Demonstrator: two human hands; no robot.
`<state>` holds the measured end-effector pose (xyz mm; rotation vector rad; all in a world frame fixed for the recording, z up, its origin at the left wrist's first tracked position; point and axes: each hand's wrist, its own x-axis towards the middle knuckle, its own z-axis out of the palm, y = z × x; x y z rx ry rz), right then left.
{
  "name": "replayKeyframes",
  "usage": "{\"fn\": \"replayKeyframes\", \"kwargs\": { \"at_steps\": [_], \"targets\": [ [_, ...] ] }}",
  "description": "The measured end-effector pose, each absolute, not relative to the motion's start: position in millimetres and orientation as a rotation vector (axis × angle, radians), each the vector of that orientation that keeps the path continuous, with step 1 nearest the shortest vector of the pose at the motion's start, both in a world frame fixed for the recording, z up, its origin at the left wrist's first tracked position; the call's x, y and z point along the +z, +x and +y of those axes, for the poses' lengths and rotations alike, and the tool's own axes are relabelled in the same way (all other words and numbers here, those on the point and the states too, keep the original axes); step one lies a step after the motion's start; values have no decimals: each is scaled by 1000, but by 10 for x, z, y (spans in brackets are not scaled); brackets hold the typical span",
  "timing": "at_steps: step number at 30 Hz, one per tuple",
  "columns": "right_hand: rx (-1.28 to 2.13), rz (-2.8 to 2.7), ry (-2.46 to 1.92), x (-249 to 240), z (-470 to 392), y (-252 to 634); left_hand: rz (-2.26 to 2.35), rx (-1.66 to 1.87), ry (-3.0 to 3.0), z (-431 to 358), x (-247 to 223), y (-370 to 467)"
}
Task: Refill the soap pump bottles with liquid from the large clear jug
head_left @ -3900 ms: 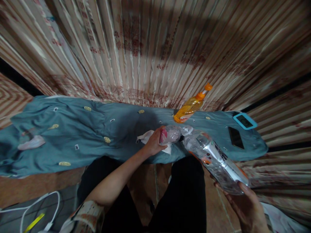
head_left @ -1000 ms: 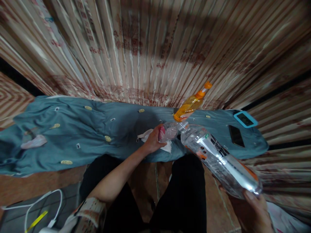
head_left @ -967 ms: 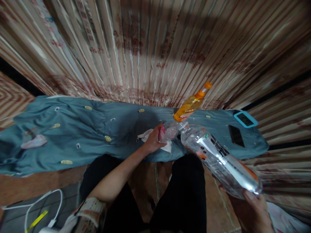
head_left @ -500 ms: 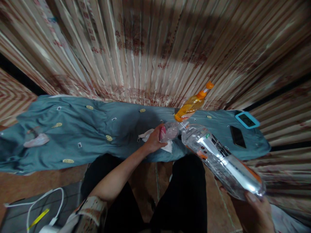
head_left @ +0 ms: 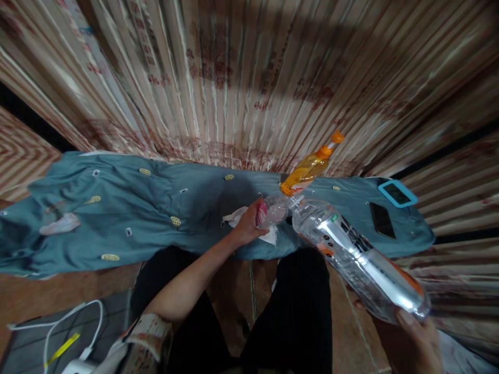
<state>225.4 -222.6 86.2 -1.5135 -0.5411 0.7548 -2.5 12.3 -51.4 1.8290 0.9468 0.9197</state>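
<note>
My left hand (head_left: 249, 224) is closed around a small clear plastic bottle (head_left: 276, 210) with a pink part near my fingers. In my right hand (head_left: 415, 332), at the lower right, is the base of a large clear plastic bottle (head_left: 358, 259) with a silver and orange label. The large bottle tilts with its neck down to the left, and its mouth meets the small bottle's mouth; whether they touch I cannot tell. Just behind the mouths stands an orange pump bottle (head_left: 306, 174). A white tissue (head_left: 268, 237) lies beneath my left hand.
A blue-green patterned cloth (head_left: 202, 208) covers the surface before me. On its right are a phone (head_left: 382, 220) and a blue-framed clock (head_left: 397, 193); a crumpled pale item (head_left: 62, 224) lies left. Pleated curtains (head_left: 241, 93) hang behind. A white cable (head_left: 99, 332) lies lower left.
The large bottle and my right hand have shifted very slightly to the lower right. My left hand and the small bottle stay almost in place.
</note>
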Motion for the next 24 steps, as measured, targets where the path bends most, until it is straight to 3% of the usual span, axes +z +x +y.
{"fn": "replayKeyframes", "kwargs": {
  "at_steps": [24],
  "targets": [
    [731,-584,-1484,876,-2207,2285,944,921,1813,122,-518,-19]
  ]
}}
